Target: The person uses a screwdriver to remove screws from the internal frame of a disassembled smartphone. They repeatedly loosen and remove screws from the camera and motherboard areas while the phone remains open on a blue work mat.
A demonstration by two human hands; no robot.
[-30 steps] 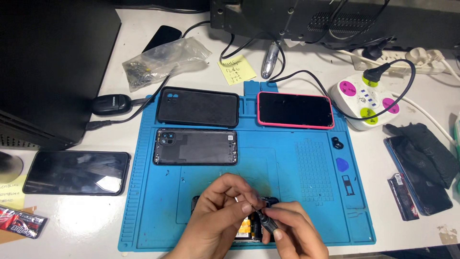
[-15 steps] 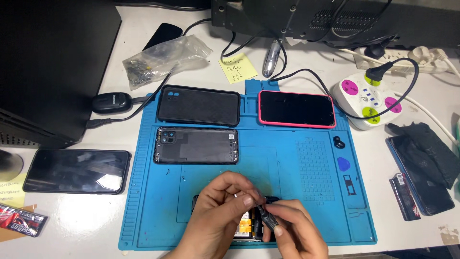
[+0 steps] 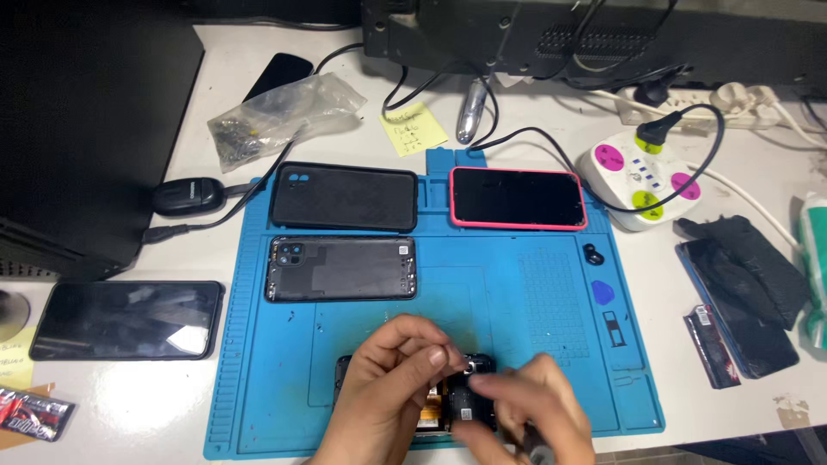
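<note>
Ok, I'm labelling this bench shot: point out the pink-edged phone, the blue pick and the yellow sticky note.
pink-edged phone (image 3: pixel 518 197), head view, middle of its dark screen.
blue pick (image 3: pixel 604 294), head view, centre of its flat face.
yellow sticky note (image 3: pixel 413 128), head view, middle of the paper.

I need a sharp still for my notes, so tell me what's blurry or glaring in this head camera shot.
Head view: the right hand is smeared by motion blur at the bottom edge; the left hand is sharper; the opened phone under them is partly hidden; soft glare streaks the dark phone lying left of the blue mat; lighting is even, shadows faint.
</note>
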